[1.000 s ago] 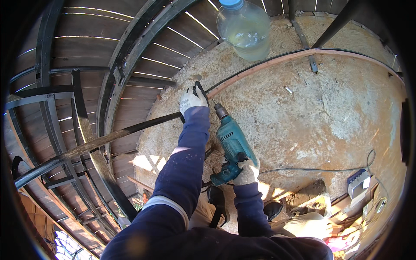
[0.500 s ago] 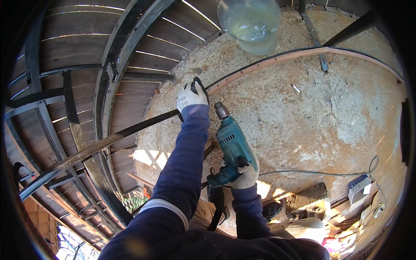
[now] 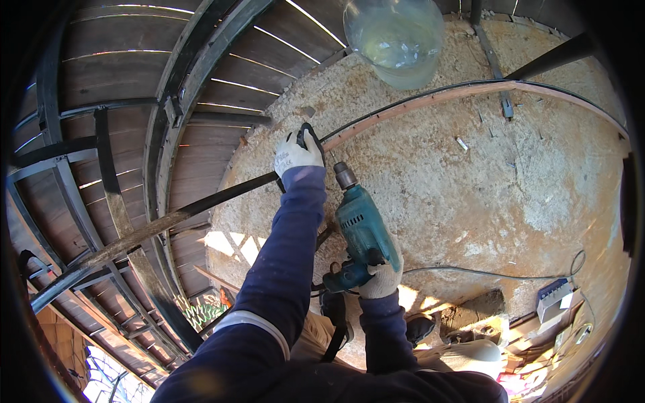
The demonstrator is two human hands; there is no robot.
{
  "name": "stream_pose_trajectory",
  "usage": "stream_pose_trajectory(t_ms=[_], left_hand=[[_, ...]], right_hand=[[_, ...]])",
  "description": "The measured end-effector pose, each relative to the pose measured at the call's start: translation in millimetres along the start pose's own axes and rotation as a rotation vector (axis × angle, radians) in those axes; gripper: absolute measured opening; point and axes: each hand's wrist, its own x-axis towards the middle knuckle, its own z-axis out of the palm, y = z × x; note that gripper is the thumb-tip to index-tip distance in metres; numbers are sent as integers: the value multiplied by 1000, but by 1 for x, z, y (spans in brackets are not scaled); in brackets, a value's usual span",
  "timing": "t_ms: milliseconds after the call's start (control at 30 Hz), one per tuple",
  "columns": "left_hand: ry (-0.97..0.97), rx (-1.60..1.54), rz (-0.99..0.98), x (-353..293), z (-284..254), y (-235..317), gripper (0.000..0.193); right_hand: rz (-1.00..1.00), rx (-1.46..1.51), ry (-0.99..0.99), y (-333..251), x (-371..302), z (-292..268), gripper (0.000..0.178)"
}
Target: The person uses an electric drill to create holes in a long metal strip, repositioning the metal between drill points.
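A teal power drill (image 3: 365, 225) is in my right hand (image 3: 384, 274), which wears a pale glove and wraps round its handle. The drill's chuck points up and to the left, and its thin bit ends close beside my left hand (image 3: 297, 149). That hand, in a white glove with black fingertips, is closed on the end of a long strip (image 3: 403, 109), pinkish with a black edge. Behind the same hand passes a dark bar (image 3: 195, 207) that slants down to the left. Whether the bit touches the strip, I cannot tell.
A translucent bucket (image 3: 395, 43) stands at the far side on the rough floor. Dark metal frames (image 3: 176, 121) fill the left. A cable (image 3: 477, 274) runs right toward a grey-and-blue box (image 3: 555, 301). Nails and a small white piece (image 3: 462, 144) lie on the floor.
The view has shifted slightly, so the bucket and floor items sit a little farther right and lower. Both hands keep their hold, and the drill stays nearly in place.
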Motion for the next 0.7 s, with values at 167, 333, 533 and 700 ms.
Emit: stream_pose_trajectory(t_ms=[167, 333, 533, 700], left_hand=[[24, -20, -14, 2, 5, -2, 38], [42, -19, 1, 1, 5, -3, 37], [97, -19, -26, 0, 8, -1, 37], [-23, -13, -122, 0, 2, 2, 49]], right_hand=[[-19, 29, 56, 21, -4, 2, 80], [63, -25, -10, 1, 2, -3, 76], [38, -2, 39, 3, -2, 1, 85], [41, -14, 3, -3, 3, -3, 94]])
